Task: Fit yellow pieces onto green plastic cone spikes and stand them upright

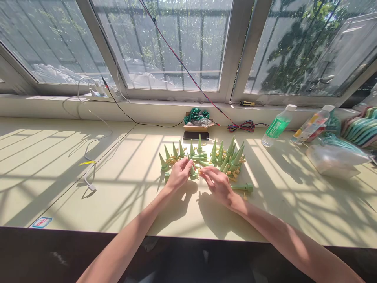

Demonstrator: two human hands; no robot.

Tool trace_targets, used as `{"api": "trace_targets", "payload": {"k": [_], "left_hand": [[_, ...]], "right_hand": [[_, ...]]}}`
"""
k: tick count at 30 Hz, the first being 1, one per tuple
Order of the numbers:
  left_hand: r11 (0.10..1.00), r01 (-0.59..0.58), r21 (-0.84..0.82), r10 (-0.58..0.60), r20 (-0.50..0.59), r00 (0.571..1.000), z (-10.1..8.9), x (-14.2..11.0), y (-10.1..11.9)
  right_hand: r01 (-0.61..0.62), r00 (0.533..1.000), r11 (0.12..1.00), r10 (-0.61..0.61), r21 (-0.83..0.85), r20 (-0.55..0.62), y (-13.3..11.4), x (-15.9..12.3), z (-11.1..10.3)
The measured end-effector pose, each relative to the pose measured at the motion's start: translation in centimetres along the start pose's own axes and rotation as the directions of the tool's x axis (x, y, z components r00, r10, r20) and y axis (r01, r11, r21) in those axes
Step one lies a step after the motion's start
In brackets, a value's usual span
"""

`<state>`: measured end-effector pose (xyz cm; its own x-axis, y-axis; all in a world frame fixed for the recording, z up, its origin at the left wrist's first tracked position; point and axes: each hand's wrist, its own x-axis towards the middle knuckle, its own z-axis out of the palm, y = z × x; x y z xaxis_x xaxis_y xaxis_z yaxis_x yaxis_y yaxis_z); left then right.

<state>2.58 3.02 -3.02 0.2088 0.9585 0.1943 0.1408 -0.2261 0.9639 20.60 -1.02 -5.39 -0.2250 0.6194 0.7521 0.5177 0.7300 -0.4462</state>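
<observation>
My left hand (180, 173) is closed around a green cone-shaped plastic piece (193, 172), which tilts to the left with its wider end toward the right. Just right of it, my right hand (217, 181) pinches a small yellow part (199, 172) close to that wider end; whether the two touch is hard to tell. Behind both hands stand several green cones (199, 144) with small yellow pieces scattered among them. More cones (235, 159) cluster at the right, some leaning. A green tube-like piece (244, 188) lies beside my right wrist.
A black phone (196, 136) lies behind the cones, before a small cardboard box (198, 127) of green material. Two bottles (277, 127) and a plastic bag (332, 161) are at the right. A white cable (90, 184) trails over the table at the left. Windows rise behind.
</observation>
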Motion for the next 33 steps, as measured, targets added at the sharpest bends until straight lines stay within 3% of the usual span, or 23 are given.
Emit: {"api": "trace_targets", "payload": {"k": [4,16,33], "left_hand": [[1.0,0.005,-0.014,-0.005,0.001,1.0,0.2,-0.1,0.1],[0.99,0.077,-0.12,-0.071,0.057,0.996,0.4,-0.1,0.3],[0.98,0.093,-0.178,-0.084,0.06,0.995,0.4,-0.2,1.0]], "right_hand": [[-0.016,0.999,0.997,0.019,0.069,-0.051,-0.1,0.0,0.1],[-0.045,0.998,0.986,0.05,0.159,-0.028,0.3,-0.1,0.2],[-0.071,0.997,0.988,0.074,0.138,-0.02,0.2,0.2,0.1]]}}
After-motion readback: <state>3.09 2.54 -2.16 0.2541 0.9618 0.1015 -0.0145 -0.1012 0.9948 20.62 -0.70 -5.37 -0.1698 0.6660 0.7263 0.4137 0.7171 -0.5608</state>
